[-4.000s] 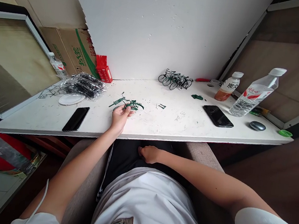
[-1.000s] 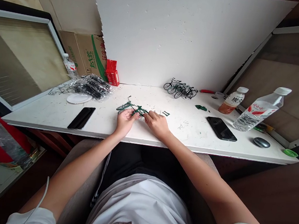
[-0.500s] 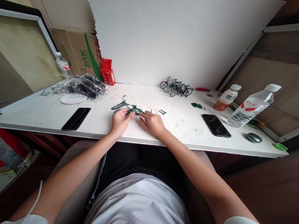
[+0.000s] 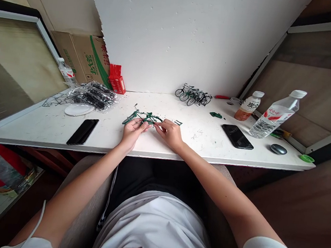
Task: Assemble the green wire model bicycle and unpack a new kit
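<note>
Well left of the green model bicycle [image 4: 149,116], a clear water bottle [image 4: 66,72] stands by a cardboard box [image 4: 81,55]. Coming in closer, still left of the bicycle: a white disc [image 4: 78,110], a dark phone [image 4: 82,132] on the near side, a clear plastic bag of black parts [image 4: 92,95], a red carton [image 4: 117,81] farther back. And here's the left hand [image 4: 132,132], thumb and fingers clamped on the bicycle, which sits up over the near part of the white table [image 4: 199,146], handlebars to the left! At its right end, the right hand [image 4: 170,133], fingertips drawn in close; whether they clamp the frame or some small part, I can't tell. Just right of the bicycle, a small green bracket [image 4: 178,123]; behind and right, a cluster of model bicycles [image 4: 193,95]. Farther right of it, a green plastic piece [image 4: 215,115], a black phone [image 4: 237,137], a tea-coloured drink bottle [image 4: 249,106], a big water bottle [image 4: 276,115], a computer mouse [image 4: 278,149] and, farthest out, a green cap [image 4: 307,158].
</note>
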Tool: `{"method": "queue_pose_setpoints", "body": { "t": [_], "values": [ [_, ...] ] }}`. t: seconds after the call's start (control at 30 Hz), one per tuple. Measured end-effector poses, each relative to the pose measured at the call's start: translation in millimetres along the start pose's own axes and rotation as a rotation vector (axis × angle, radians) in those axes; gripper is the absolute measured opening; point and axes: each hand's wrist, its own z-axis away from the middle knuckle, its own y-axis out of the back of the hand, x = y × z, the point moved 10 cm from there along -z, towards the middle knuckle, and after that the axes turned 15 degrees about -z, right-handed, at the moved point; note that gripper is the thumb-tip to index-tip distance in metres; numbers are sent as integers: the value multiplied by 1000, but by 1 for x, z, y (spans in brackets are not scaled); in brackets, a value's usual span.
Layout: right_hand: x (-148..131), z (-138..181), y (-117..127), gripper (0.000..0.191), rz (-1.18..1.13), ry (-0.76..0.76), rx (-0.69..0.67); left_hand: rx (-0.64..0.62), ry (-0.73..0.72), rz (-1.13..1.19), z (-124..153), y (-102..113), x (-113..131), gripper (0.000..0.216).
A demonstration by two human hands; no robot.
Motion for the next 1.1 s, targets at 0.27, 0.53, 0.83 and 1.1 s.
{"method": "queue_pose_setpoints", "body": {
  "t": [0.27,0.53,0.83,1.1],
  "values": [
    [-3,-3,25,57,-191,-55,156,107,41,-70,-15,28,7,53],
    [33,-2,49,58,-277,-247,359,283,-10,-87,-38,87,26,42],
    [-26,1,-24,37,-9,48,-315,272,17,-32,-48,103,13,34],
    [-46,-15,-90,53,55,-46,-477,286,32,-21,-49,105,5,27]
  ]
}}
